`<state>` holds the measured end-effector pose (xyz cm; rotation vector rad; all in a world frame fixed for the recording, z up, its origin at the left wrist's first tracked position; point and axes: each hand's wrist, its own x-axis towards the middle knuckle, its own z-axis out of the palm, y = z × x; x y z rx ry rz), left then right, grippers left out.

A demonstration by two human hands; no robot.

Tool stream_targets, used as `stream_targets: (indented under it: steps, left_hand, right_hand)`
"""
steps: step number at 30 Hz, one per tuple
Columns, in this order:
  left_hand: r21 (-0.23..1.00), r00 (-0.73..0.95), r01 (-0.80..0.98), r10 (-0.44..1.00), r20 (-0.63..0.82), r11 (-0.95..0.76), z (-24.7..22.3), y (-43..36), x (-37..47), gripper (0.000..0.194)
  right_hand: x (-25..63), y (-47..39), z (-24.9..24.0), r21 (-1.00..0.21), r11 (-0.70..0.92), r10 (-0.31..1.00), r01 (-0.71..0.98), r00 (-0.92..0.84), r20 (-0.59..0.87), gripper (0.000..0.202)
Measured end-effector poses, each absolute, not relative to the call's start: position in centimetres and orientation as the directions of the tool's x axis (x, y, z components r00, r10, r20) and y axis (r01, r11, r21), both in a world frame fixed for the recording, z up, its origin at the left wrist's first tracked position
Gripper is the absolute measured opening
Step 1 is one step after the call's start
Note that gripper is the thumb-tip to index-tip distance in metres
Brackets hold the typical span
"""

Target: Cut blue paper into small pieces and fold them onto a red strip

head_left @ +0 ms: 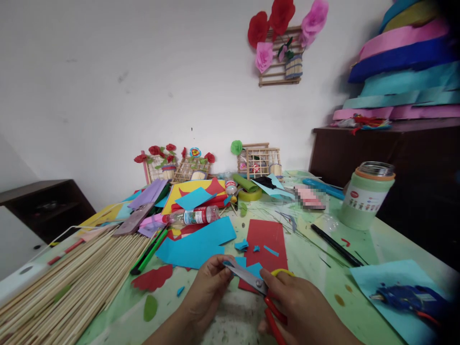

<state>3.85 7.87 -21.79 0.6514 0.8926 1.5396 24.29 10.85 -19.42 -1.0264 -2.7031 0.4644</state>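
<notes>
My right hand (298, 304) is wrapped round the red-handled scissors (257, 282), whose blades point up and left. The blade tips reach the fingertips of my left hand (212, 285), which are pinched together; what they hold, if anything, is too small to tell. Just beyond the blades lie small blue paper pieces (254, 268) and a red paper sheet (268, 239). A larger blue paper (196, 244) lies past my left hand. My right thumb and forefinger are close to the scissors' pivot, beside a yellow curved thing (282, 272).
Wooden sticks (68, 282) cover the left side. A green marker (153, 251), plastic bottle (196, 216) and red paper scrap (153, 278) lie ahead. On the right are a black pen (336, 244), a pale green jar (366, 199) and a blue glue gun (409, 297) on light-blue paper.
</notes>
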Motion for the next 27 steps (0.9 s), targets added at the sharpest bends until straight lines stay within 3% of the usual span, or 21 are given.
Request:
stream_targets:
  steps: [27]
  left_hand:
    - [0.798,-0.108,-0.602,0.987,-0.119,0.03,-21.4,7.45,4.69,0.028]
  right_hand:
    - [24.19,10.85,-19.66,-0.388,0.71,0.656,0.588,-0.752,0.06,0.052]
